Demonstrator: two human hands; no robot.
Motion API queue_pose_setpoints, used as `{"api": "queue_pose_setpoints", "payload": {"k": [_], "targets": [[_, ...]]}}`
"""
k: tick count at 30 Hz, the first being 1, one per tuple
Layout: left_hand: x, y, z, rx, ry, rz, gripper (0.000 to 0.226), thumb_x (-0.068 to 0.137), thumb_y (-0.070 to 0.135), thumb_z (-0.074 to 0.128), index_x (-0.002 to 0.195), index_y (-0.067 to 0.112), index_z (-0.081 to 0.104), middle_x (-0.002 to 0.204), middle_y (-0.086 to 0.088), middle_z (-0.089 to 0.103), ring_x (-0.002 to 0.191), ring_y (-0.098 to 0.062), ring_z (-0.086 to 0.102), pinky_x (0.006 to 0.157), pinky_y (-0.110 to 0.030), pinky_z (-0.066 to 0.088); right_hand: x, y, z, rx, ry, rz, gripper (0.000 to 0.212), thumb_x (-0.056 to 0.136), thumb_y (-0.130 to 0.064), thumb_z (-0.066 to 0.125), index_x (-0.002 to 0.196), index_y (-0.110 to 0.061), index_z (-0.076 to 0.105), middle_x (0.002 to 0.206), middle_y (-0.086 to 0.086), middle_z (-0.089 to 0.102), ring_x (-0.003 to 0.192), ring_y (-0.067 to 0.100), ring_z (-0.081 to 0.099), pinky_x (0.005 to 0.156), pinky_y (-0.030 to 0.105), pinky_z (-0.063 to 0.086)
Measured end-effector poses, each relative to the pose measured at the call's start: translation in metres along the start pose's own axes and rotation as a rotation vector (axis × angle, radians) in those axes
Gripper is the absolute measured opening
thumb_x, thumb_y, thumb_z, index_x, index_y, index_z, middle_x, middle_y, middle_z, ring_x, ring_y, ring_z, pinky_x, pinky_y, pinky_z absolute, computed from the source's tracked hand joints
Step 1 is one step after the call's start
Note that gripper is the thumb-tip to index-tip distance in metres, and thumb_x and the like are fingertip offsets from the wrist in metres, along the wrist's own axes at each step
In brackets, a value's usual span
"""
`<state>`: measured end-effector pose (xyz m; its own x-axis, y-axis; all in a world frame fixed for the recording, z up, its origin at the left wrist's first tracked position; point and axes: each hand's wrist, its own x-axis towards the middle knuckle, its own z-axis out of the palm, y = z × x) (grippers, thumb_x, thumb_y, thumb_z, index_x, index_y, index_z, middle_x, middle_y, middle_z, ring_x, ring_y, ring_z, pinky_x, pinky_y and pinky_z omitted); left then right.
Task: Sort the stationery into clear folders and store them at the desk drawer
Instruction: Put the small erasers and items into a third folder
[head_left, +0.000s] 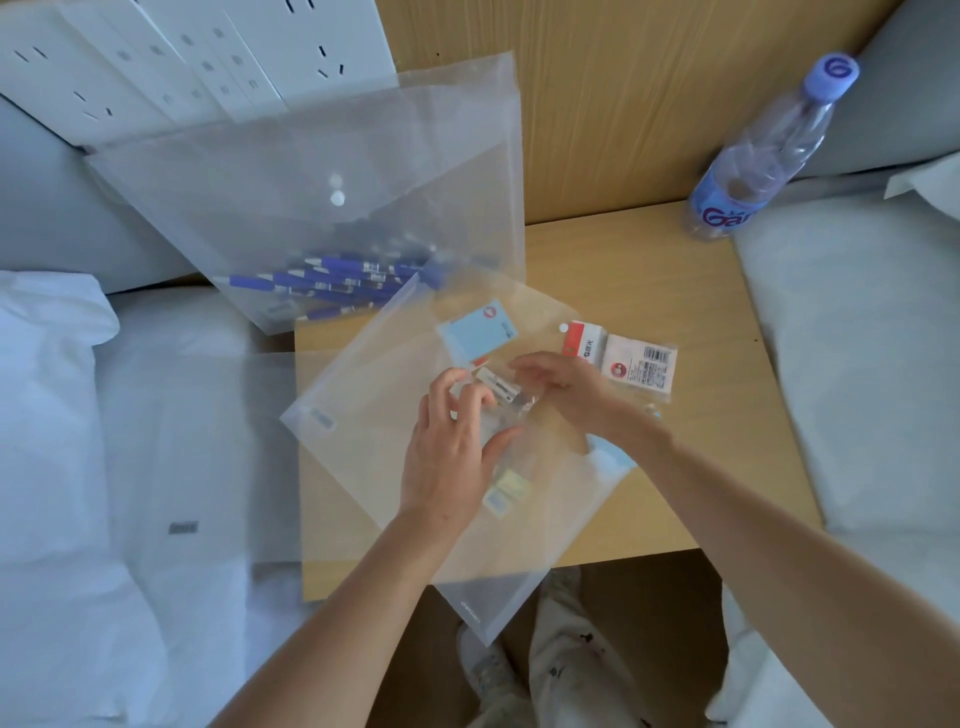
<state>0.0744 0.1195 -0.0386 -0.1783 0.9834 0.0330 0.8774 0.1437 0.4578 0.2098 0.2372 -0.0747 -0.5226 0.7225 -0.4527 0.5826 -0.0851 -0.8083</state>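
Mid-sort: L hand (449, 457) + R hand (558, 387) both pinch a small eraser pack (501, 392) over the clear folder (374, 415). Next: slide it in w/ the sticky notes (478, 332); staple boxes (621, 356) still outside.

Two hands over the middle of the desk: left hand (451, 447), right hand (558, 387). Three clear folders: one far left (322, 156) leaning up, one in the middle (374, 415) under the hands, one near left (208, 467) lying partly on the bedding. A bunch of blue pens (337, 286) inside the far folder, about six, exact count hard to tell. One light blue card (478, 332) in the middle folder. Two small packets right of the hands: one red and white (587, 343), one with a barcode (644, 366). A few small yellowish erasers (506, 493) near the left wrist, roughly three. One water bottle (763, 156) far right.
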Motion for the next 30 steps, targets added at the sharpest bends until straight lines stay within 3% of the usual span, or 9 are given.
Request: {"api": "queue_pose_setpoints", "payload": {"k": [4,7,9,11,15,18,22,27,30], "targets": [[0.006,0.000,-0.008,0.036,-0.178,0.026,0.046,0.088,0.039,0.059,0.128,0.018,0.048,0.139,-0.011,0.036,0.117,-0.027,0.047,0.087,-0.033,0.048,-0.014,0.000,-0.015,0.092,0.209,0.029,0.049,0.086,0.012,0.040,0.107,-0.026,0.063,0.096,-0.009,0.064,0.091,0.009,0.058,0.081,0.018,0.043],[0.007,-0.001,-0.007,0.045,-0.348,0.031,0.072,0.095,0.037,0.050,0.150,0.031,0.004,0.157,-0.008,0.006,0.142,-0.024,0.018,0.109,-0.034,0.032,-0.026,0.001,-0.019,0.093,0.294,0.050,0.046,0.090,0.008,0.040,0.107,-0.028,0.061,0.092,-0.020,0.057,0.081,-0.003,0.057,0.064,0.009,0.043],[0.003,-0.004,-0.007,0.095,-0.422,0.043,0.076,0.097,0.036,0.046,0.148,0.033,-0.010,0.158,-0.004,-0.006,0.146,-0.023,0.006,0.115,-0.035,0.022,-0.030,0.002,-0.019,0.025,0.347,0.047,0.042,0.091,0.005,0.042,0.117,-0.022,0.060,0.098,-0.015,0.055,0.090,0.007,0.056,0.070,0.018,0.046],[-0.006,-0.009,-0.006,0.179,-0.528,0.019,0.071,0.098,0.036,0.043,0.150,0.031,-0.006,0.158,-0.003,-0.011,0.146,-0.023,-0.001,0.118,-0.037,0.013,-0.028,0.003,-0.020,-0.071,0.422,0.048,0.041,0.091,0.001,0.046,0.126,-0.017,0.055,0.116,0.000,0.054,0.104,0.021,0.053,0.085,0.033,0.044],[-0.026,-0.022,-0.001,0.294,-0.689,-0.016,0.067,0.099,0.044,0.035,0.150,0.030,-0.007,0.157,-0.001,-0.020,0.146,-0.022,-0.008,0.117,-0.040,0.004,-0.010,0.007,-0.026,-0.213,0.418,0.138,0.053,0.090,-0.001,0.048,0.140,-0.014,0.038,0.140,0.009,0.040,0.123,0.029,0.043,0.097,0.042,0.040],[-0.030,-0.029,0.005,0.306,-0.708,-0.025,0.067,0.099,0.045,0.033,0.150,0.031,-0.008,0.156,0.001,-0.022,0.146,-0.021,-0.009,0.117,-0.041,0.003,0.003,0.006,-0.028,-0.241,0.340,0.181,0.056,0.090,-0.006,0.050,0.142,-0.014,0.032,0.134,0.009,0.049,0.123,0.030,0.042,0.093,0.039,0.037],[-0.026,-0.026,0.010,0.326,-0.745,-0.064,0.064,0.100,0.046,0.028,0.149,0.031,-0.009,0.156,0.000,-0.023,0.146,-0.021,-0.010,0.117,-0.043,0.002,0.013,0.004,-0.025,-0.199,0.393,0.107,0.049,0.087,-0.011,0.056,0.135,-0.015,0.045,0.113,0.004,0.065,0.117,0.030,0.048,0.098,0.043,0.037],[-0.022,-0.023,0.013,0.362,-0.733,-0.086,0.061,0.100,0.047,0.028,0.150,0.032,-0.005,0.157,0.000,-0.019,0.146,-0.022,-0.006,0.118,-0.044,0.005,0.020,0.002,-0.019,-0.424,0.407,0.198,0.056,0.086,-0.016,0.059,0.138,-0.014,0.040,0.135,0.011,0.037,0.126,0.031,0.031,0.106,0.040,0.023],[-0.022,-0.023,0.014,0.355,-0.672,-0.073,0.059,0.100,0.046,0.029,0.150,0.032,0.002,0.158,-0.001,-0.012,0.145,-0.023,0.000,0.118,-0.043,0.009,0.025,0.005,-0.020,-0.462,0.363,0.286,0.050,0.084,-0.022,0.061,0.132,-0.015,0.047,0.136,0.011,0.035,0.126,0.032,0.030,0.104,0.039,0.022]]}}
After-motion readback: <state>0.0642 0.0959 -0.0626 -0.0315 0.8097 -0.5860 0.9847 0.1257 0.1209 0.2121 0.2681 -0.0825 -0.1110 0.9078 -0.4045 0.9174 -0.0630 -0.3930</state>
